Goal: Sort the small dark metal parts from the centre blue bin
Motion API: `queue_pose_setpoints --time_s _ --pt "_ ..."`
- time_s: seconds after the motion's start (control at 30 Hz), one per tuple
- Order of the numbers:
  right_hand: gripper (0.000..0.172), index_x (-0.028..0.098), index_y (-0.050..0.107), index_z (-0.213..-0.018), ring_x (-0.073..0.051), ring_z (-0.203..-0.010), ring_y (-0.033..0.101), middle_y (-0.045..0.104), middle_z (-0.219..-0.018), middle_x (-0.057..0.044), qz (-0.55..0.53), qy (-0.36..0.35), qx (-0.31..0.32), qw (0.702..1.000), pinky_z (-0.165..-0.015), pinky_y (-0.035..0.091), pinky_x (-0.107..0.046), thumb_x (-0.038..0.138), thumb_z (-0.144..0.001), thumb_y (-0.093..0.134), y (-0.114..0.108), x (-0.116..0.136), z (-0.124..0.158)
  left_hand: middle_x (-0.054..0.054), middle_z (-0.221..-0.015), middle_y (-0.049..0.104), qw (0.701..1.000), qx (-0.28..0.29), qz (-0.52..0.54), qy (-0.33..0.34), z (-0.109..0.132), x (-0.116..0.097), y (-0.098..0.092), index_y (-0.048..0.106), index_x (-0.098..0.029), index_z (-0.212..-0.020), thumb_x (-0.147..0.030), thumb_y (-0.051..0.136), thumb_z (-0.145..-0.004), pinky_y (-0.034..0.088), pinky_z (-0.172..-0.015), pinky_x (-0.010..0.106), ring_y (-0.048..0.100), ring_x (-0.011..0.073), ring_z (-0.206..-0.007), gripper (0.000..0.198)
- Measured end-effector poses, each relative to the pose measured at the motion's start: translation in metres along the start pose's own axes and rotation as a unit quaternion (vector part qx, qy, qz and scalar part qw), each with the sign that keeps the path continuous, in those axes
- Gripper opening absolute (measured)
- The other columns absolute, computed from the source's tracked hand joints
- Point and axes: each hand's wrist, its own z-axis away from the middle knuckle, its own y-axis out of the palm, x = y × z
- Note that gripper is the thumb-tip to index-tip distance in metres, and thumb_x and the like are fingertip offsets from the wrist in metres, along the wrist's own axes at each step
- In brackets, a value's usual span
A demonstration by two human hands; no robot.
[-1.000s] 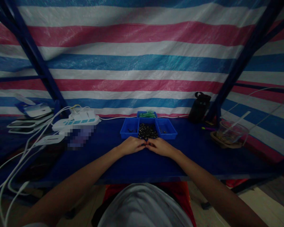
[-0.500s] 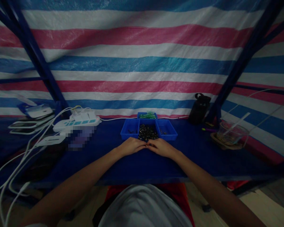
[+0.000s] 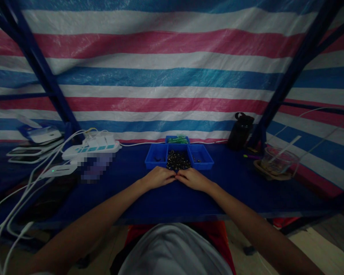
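My left hand and my right hand meet at the fingertips just in front of the blue bins. Both hands are closed, their fingers curled and pressed together. Anything between the fingertips is too small or hidden to make out. Right behind them, the middle blue bin holds a heap of small shiny dark metal parts. On either side, the left blue bin and the right blue bin hold a few small pieces. A further bin at the back contains green items.
To the left lie a white power strip, trailing white cables and stacked phone-like devices. On the right stand a black bottle and a clear plastic cup. A striped sheet hangs behind the blue table.
The view has shifted slightly, so things appear a little further left. My hands stay together in front of the bins with almost no visible movement.
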Motion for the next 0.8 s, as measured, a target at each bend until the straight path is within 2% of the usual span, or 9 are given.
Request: queue_pose_setpoints --time_s 0.33,0.47,0.8 --pt "0.021 0.016 0.062 -0.090 -0.011 -0.060 0.057 0.063 -0.067 0.000 -0.126 0.026 -0.008 0.992 -0.057 0.038 -0.020 0.033 -0.092 0.049 0.001 -0.006 0.000 -0.002 -0.075 0.065 0.999 0.001 0.037 -0.006 0.000 0.000 -0.003 0.061 -0.020 -0.094 -0.035 0.042 -0.095 0.038 -0.061 0.018 0.062 0.0104 -0.067 0.024" --pt "0.021 0.016 0.062 -0.088 -0.010 -0.058 0.055 0.062 -0.066 0.001 -0.151 0.036 -0.009 0.988 -0.056 0.038 -0.020 0.034 -0.090 0.051 0.002 -0.009 0.000 -0.001 -0.074 0.065 0.999 0.004 0.041 -0.013 0.001 -0.002 -0.006 0.061 -0.021 -0.096 -0.035 0.042 -0.094 0.037 -0.059 0.018 0.061 0.0102 -0.064 0.024" --pt "0.022 0.015 0.061 -0.081 -0.011 -0.055 0.055 0.060 -0.061 0.001 -0.192 0.036 0.005 0.981 -0.054 0.039 -0.021 0.035 -0.088 0.053 0.003 -0.012 0.000 -0.001 -0.076 0.065 0.999 0.026 0.017 0.013 0.002 -0.006 -0.011 0.059 -0.022 -0.097 -0.033 0.037 -0.096 0.038 -0.062 0.019 0.062 0.0121 -0.071 0.024"
